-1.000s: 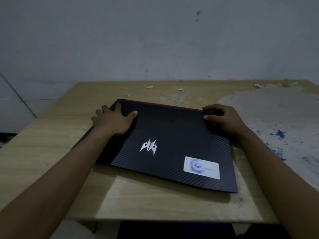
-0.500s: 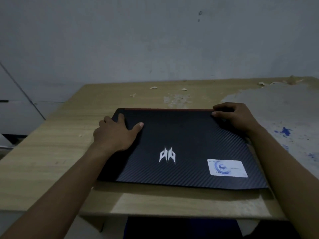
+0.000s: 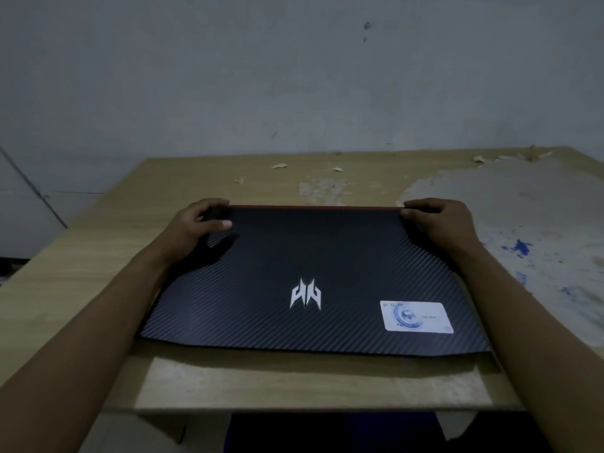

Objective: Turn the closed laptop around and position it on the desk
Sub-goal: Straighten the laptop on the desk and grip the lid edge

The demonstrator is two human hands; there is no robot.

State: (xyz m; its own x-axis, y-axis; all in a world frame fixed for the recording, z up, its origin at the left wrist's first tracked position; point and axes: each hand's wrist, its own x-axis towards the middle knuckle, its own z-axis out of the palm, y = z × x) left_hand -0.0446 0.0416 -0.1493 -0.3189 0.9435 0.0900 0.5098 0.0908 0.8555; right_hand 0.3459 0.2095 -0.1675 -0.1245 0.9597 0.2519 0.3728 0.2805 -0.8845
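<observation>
A closed black laptop [image 3: 313, 256] with a striped lid, a silver logo and a white sticker at its near right lies square on the wooden desk [image 3: 98, 256]. A thin red strip runs along its far edge. My left hand [image 3: 196, 228] grips the far left corner, fingers curled over the edge and thumb on the lid. At the far right corner, my right hand [image 3: 441, 223] holds the laptop the same way. The near edge lies close to the desk's front edge.
The desk's right part [image 3: 523, 223] is worn grey with blue paint marks. Small peeled flakes [image 3: 279, 165] lie near the back edge. A plain wall [image 3: 294, 76] rises right behind the desk. The floor drops away at the left.
The laptop has turned from skewed to square with the desk. My left hand slid from flat on the lid to the far left corner. The right hand stayed on the far right corner.
</observation>
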